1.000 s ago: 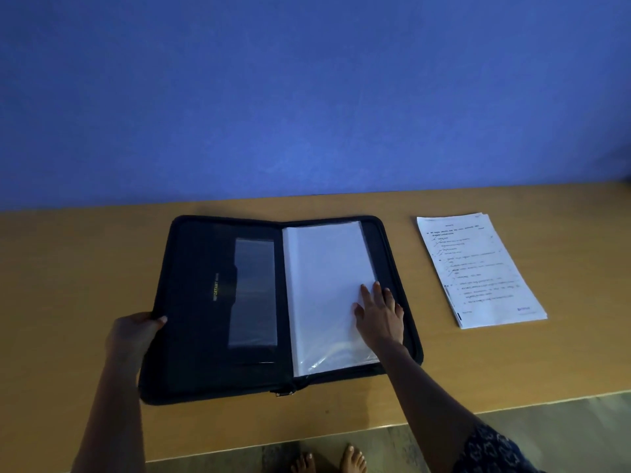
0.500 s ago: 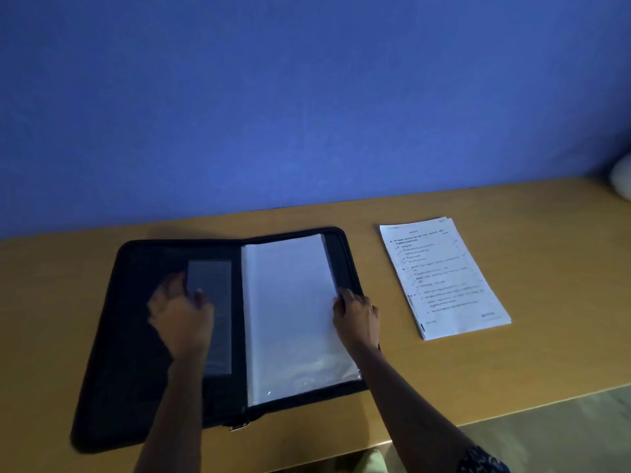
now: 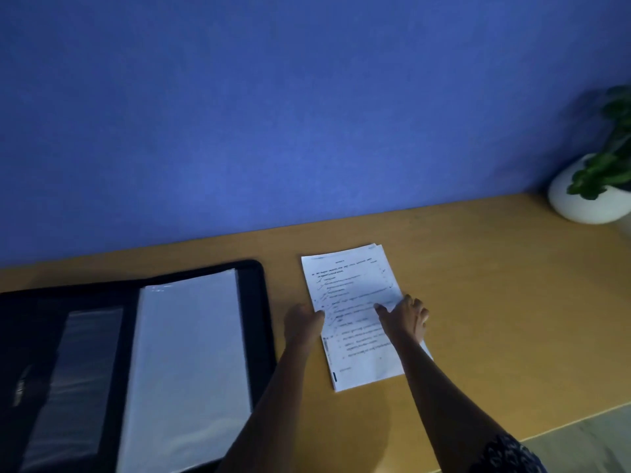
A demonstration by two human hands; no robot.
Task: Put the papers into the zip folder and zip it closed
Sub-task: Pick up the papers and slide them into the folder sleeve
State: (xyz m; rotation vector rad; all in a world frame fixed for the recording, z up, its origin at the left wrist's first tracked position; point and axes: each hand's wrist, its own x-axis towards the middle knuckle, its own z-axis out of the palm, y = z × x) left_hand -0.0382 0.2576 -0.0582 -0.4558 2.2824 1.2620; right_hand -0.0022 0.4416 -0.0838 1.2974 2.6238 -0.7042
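1. We find the papers (image 3: 358, 315) flat on the bench, between its back and front edges, just right of the open zip folder (image 3: 136, 363).
2. Left hand (image 3: 304, 322) curls loosely at the stack's left edge, touching it.
3. Right hand (image 3: 406, 317) rests spread on the stack's right side; grip unclear.
4. White plant pot (image 3: 580, 199) sits at the back right corner.

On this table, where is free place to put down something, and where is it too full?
Bare table lies between the papers and the white plant pot, and along the wall behind the papers. The narrow strip between the open zip folder and the papers is crowded: left hand fills it.
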